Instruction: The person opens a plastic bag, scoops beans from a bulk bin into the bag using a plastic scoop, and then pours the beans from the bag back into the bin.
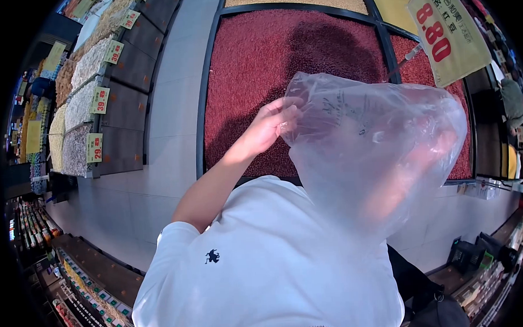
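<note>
White short-sleeved shirt with small black emblem (265, 267), lower centre; translucent plastic bag (358, 137), right of centre.
Left hand (271, 125), mid-frame: closed to a pinch, thumb and fingers on the bag's left edge. Right hand (442, 137), right: blurred through the plastic; its opening and grip cannot be told. Beyond: black-framed bin (386, 52) of small dark-red beans (240, 54), upper centre, lower right covered by bag; yellow price card marked 8.80 (448, 36), upper right, partly blocking bins behind.
</note>
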A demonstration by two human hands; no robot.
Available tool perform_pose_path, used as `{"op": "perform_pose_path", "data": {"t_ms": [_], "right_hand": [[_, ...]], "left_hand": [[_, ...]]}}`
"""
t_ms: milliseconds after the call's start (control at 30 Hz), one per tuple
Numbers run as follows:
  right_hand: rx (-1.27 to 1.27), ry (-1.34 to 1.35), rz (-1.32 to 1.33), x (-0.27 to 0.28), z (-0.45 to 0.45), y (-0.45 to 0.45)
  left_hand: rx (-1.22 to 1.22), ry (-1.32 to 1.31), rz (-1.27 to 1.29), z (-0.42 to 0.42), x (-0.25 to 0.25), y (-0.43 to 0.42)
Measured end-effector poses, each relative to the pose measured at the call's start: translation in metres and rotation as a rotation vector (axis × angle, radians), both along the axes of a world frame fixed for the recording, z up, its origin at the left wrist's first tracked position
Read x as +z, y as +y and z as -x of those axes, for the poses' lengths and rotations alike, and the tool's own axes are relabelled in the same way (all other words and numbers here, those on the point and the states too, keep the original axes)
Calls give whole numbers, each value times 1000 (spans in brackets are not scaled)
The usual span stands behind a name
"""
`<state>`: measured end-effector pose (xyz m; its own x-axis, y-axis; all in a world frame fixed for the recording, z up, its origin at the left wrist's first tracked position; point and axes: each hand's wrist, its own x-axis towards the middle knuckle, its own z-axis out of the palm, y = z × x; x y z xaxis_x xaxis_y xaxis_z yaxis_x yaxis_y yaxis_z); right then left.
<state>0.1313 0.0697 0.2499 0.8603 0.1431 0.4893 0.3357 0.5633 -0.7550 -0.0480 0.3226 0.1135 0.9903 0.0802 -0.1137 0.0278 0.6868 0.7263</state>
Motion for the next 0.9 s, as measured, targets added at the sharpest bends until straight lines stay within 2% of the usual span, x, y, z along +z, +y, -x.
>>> {"op": "perform_pose_path", "data": {"t_ms": [100,233,367,400,433,500,533,600,733,767,900], "right_hand": [[23,83,40,-29,5,-5],[88,233,107,-71,10,-8],[156,343,230,-102,15,-4],[175,359,268,-108,14,-1],[238,447,214,-118,14,2],[499,880,-269,-136,13,5],[436,946,-282,-137,30,15],[476,977,-250,-147,53,21],[511,1078,-270,-141,105,34],[583,1042,-273,-157,113,31],[502,1047,-21,-124,161,54]], "left_hand": [[155,186,-69,18,14,6],[199,100,-19,42,29,27],[411,83,-10,54,61,41],[400,3,72,60,63,51],[396,-50,51,64,72,60],[507,-101,39,72,92,72],[541,-131,50,77,98,82],[689,-142,87,86,104,102],[755,-253,90,106,111,135],[783,-276,122,110,112,140],[950,-242,163,110,119,136]]}}
